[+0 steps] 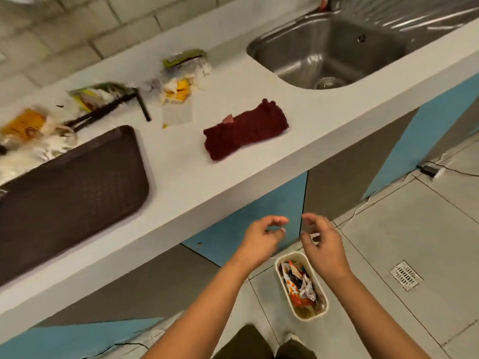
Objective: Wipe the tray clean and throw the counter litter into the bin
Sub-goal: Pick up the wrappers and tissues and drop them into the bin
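Note:
A dark brown tray point(70, 187) lies at the left of the white counter point(197, 177). A dark red cloth point(245, 129) lies folded to its right. Wrappers and paper scraps point(178, 86) are strewn along the back of the counter, more litter point(33, 136) beside the tray's far edge. On the floor below stands a small cream bin point(324, 305) holding crumpled wrappers. My left hand point(261, 240) and my right hand point(324, 246) hover side by side above the bin, in front of the counter edge, fingers loosely curled and holding nothing.
A steel sink point(329, 47) is set into the counter at the right. Blue and grey cabinet fronts point(233, 229) run under the counter. A floor drain grate point(405, 275) sits in the tiled floor to the right of the bin. My shoes show at the bottom.

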Tool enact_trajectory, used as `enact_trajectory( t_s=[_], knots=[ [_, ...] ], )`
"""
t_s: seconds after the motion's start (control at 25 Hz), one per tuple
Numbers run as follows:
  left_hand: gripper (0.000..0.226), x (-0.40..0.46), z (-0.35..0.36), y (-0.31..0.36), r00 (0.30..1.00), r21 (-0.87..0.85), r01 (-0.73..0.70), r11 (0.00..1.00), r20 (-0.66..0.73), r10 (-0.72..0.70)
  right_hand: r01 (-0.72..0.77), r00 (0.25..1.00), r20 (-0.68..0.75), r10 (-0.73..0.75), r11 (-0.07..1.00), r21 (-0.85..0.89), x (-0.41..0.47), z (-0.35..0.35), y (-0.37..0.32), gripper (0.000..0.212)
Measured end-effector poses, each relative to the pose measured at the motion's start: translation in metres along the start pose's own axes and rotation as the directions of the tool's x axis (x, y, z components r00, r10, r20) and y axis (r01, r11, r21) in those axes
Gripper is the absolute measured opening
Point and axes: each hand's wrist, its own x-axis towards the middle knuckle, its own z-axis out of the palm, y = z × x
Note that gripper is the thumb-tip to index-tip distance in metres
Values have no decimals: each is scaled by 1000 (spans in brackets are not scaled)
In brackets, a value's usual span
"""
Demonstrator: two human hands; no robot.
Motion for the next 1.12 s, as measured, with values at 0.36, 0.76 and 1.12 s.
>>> enact_trajectory(
  t_s=[0.36,0.76,1.12],
  knots=[
    [25,-16,-130,84,947,-200,-228,953,-274,169,293,955,-8,-296,940,175,66,34,-145,31],
    [23,54,-305,45,882,-79,-166,983,-457,112,334,936,191,-296,918,-213,157,151,-232,26],
    [28,163,-397,45,880,293,-136,947,-403,251,-122,992,-19,128,875,-469,254,233,-269,82]
  ],
)
